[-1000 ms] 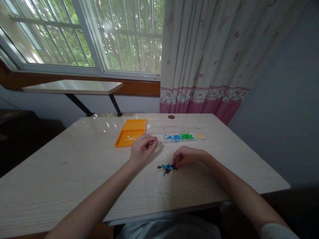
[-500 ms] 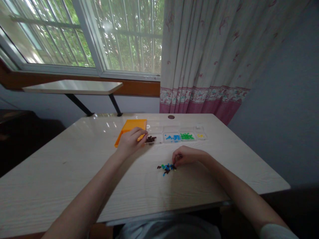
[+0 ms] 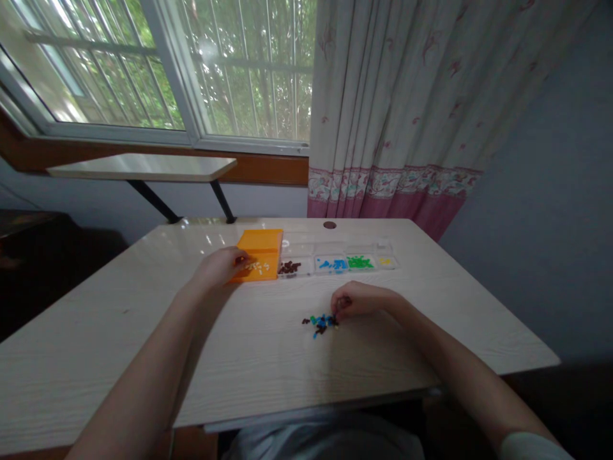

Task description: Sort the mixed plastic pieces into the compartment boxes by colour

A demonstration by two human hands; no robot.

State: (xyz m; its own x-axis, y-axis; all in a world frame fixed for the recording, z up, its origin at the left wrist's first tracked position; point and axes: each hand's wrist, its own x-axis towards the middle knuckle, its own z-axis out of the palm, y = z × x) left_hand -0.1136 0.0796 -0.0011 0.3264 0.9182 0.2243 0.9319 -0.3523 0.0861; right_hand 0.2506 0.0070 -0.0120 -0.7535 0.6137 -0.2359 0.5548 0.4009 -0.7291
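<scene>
My left hand [image 3: 221, 266] is at the left side of an open orange box [image 3: 261, 240], its fingertips pinched together over the near compartment. Small white pieces [image 3: 259, 267] lie in that compartment; whatever the fingers hold is too small to make out. On the tabletop, my right hand [image 3: 360, 299] rests with thumb and fingers curled together at the right end of a small pile of mixed pieces [image 3: 322, 324], blue, brown and green. Its fingertips touch the pile, and what is between them is hidden.
Right of the orange box, clear open cases hold brown pieces [image 3: 290, 268], blue pieces [image 3: 334, 264], green pieces [image 3: 359, 262] and yellow pieces [image 3: 385, 260]. A raised shelf [image 3: 143, 166] stands at the back left of the table [image 3: 460, 313]. Behind hangs a curtain [image 3: 383, 96].
My left hand has moved left from beside the brown pieces to the left part of the orange box, uncovering the white pieces. My right hand stays at the pile.
</scene>
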